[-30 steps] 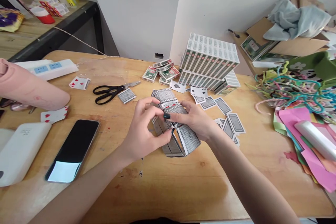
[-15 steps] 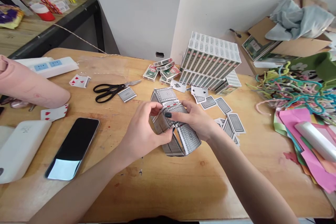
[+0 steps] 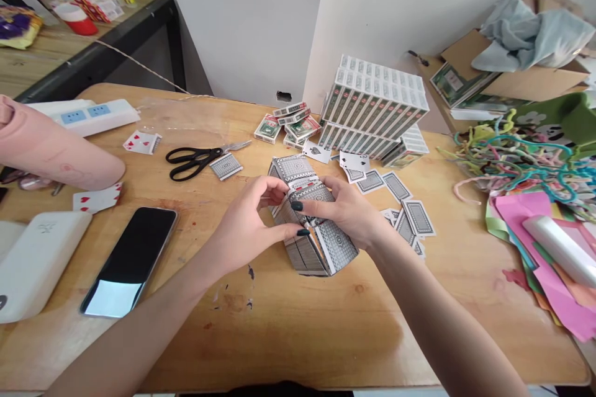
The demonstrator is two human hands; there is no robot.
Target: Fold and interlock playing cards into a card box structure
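Observation:
A box-like structure built from folded playing cards [image 3: 339, 240] stands on the wooden table between my hands, its grey patterned card backs facing out. My left hand [image 3: 251, 220] grips its left edge, thumb on the side face and fingers at the upper seam. From the right, my right hand [image 3: 347, 208] is closed around it, thumb lying across the top and the other fingers hidden behind. A folded card [image 3: 226, 166] and black-handled scissors [image 3: 193, 161] lie to the left. Loose cards [image 3: 418, 218] are spread to the right.
Behind the hands stand stacked card boxes [image 3: 377, 102] and a small pile of boxes [image 3: 302, 127]. At left are a phone [image 3: 133, 260], a white power bank [image 3: 44, 267], a pink bottle [image 3: 56, 149] and a power strip [image 3: 102, 116]. Pipe cleaners [image 3: 516, 161] and coloured sheets [image 3: 535, 229] lie right.
My left thumb has straightened slightly and moved left and down along the side of the card structure. My right hand keeps its hold almost unchanged.

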